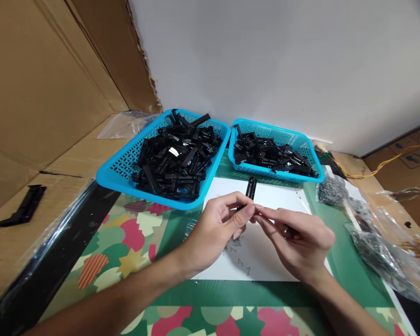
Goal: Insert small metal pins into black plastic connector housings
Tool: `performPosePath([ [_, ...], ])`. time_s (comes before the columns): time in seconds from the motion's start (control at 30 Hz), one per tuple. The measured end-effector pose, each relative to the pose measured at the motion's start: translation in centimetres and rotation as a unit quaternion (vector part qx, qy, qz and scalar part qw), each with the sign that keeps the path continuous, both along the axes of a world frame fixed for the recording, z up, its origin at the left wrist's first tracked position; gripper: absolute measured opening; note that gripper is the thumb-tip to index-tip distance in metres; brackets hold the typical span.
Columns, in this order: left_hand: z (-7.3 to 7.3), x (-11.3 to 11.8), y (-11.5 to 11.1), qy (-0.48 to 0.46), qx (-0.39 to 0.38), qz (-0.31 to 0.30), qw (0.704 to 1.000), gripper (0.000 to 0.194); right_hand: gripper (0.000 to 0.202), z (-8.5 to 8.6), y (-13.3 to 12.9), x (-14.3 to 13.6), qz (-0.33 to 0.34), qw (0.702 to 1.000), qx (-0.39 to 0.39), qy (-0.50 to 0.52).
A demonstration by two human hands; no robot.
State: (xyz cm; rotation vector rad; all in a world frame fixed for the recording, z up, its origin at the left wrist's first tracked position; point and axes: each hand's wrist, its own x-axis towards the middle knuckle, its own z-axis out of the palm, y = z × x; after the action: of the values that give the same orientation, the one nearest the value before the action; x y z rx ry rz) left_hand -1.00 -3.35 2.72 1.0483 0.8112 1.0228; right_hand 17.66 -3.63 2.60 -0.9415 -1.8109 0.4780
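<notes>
Black and elongated, the plastic part (251, 187) sits above the white sheet (276, 261), clamped in the left hand's (219, 228) fingers, apparently for steadiness; the right hand's (297, 238) fingertips pinch together beside it, their contents hidden.

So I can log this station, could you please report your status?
Left hand gripping black plastic part. Right hand meeting left's fingertips, any piece there hidden. Small bent wires loose on white sheet.

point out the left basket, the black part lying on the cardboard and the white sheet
left basket (200, 203): head view, on its near rim
black part (25, 208): head view, on the middle of its body
white sheet (268, 263): head view, on its bare lower area
</notes>
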Motion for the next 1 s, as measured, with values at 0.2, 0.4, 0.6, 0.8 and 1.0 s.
performPosePath([
  [0.2, 0.0, -0.1, -0.4, 0.074, 0.029, -0.025, 0.997, 0.028, 0.009, 0.5, 0.3, 0.5, -0.045, 0.996, -0.076, -0.008],
  [0.4, -1.2, -0.4, -0.4, 0.255, 0.111, -0.035, 0.96, 0.032, 0.024, 0.2, 2.8, 2.9, -0.095, 0.964, -0.246, -0.031],
  [0.6, -2.6, -0.9, 0.4, 0.354, 0.244, -0.001, 0.903, 0.021, 0.036, -0.2, 4.0, 3.9, -0.034, 0.911, -0.402, -0.089],
  [0.8, -2.8, -1.1, 0.9, 0.387, 0.333, 0.006, 0.86, 0.019, 0.028, -0.9, 4.0, 2.4, -0.016, 0.912, -0.395, -0.108],
  [1.0, -2.8, -1.0, 0.9, 0.361, 0.318, 0.02, 0.877, 0.013, 0.022, -1.8, 4.4, 2.0, -0.031, 0.921, -0.375, -0.1],
])
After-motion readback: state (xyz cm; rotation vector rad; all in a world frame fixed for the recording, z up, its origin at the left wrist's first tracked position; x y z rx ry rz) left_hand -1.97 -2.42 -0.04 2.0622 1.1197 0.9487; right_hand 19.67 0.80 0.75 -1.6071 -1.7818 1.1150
